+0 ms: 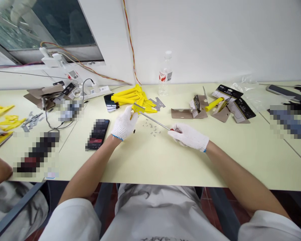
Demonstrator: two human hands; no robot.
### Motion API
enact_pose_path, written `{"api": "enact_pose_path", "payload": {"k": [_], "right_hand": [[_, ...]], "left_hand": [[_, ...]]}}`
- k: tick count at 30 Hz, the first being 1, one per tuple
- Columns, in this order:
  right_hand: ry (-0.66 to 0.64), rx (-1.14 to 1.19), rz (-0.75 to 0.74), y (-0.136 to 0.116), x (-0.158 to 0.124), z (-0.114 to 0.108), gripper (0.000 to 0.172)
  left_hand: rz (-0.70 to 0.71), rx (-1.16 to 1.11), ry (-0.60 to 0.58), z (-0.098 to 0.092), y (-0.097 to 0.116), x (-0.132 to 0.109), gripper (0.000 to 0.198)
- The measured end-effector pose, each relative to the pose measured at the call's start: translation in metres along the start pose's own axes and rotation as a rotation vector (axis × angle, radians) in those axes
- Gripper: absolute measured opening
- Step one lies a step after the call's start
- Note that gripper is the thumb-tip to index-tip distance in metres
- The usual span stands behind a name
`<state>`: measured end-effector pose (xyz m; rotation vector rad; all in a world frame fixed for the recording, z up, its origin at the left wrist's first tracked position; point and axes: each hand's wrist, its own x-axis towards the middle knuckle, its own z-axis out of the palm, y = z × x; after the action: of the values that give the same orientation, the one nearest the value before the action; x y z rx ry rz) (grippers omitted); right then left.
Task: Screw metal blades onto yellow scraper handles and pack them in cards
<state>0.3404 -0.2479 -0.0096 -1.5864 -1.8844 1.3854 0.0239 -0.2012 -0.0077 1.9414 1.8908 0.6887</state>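
Right hand (186,135) gripping screwdriver (156,122), pointing obliquely away leftward, left hand (124,124) clasping yellow scraper (138,107)

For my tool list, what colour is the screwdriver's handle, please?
The handle shows red where visible, in the head view.

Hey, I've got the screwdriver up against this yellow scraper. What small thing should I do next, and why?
Probably steady the yellow scraper with your left hand and square up the screwdriver: your right hand holds it at a slant, its tip by the scraper's head. Whether a screw sits there is too small to tell.
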Motion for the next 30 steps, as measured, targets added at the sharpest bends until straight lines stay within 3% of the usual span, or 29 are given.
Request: {"api": "enact_pose_path", "payload": {"k": [8, 10, 13, 17, 20, 24, 27, 30], "right_hand": [[-0.001, -0.021, -0.008, 0.004, 0.005, 0.010, 0.040], [0.072, -0.127, -0.038, 0.008, 0.008, 0.005, 0.040], [0.290, -0.289, -0.046, 0.017, 0.016, -0.004, 0.033], [0.487, -0.498, 0.017, 0.031, 0.030, -0.014, 0.021], [0.492, -0.653, -0.003, 0.038, 0.040, -0.017, 0.016], [0.481, -0.778, 0.029, 0.044, 0.047, -0.018, 0.022], [0.501, -0.864, 0.053, 0.041, 0.046, -0.019, 0.024], [0.571, -0.921, -0.027, 0.024, 0.044, -0.011, 0.027]], "left_hand": [[0.029, 0.016, 0.004, 0.006, -0.004, 0.001, 0.013], [0.033, 0.029, 0.031, 0.006, -0.005, 0.001, 0.011], [0.035, 0.012, 0.040, 0.005, -0.005, 0.000, 0.009], [0.000, -0.179, -0.100, 0.006, -0.001, -0.004, 0.013], [-0.019, -0.335, -0.208, 0.006, 0.002, -0.008, 0.023], [-0.007, -0.456, -0.349, 0.004, 0.009, -0.012, 0.027], [0.002, -0.477, -0.386, 0.005, 0.012, -0.014, 0.027], [0.025, -0.466, -0.371, 0.009, 0.008, -0.014, 0.028]]}}
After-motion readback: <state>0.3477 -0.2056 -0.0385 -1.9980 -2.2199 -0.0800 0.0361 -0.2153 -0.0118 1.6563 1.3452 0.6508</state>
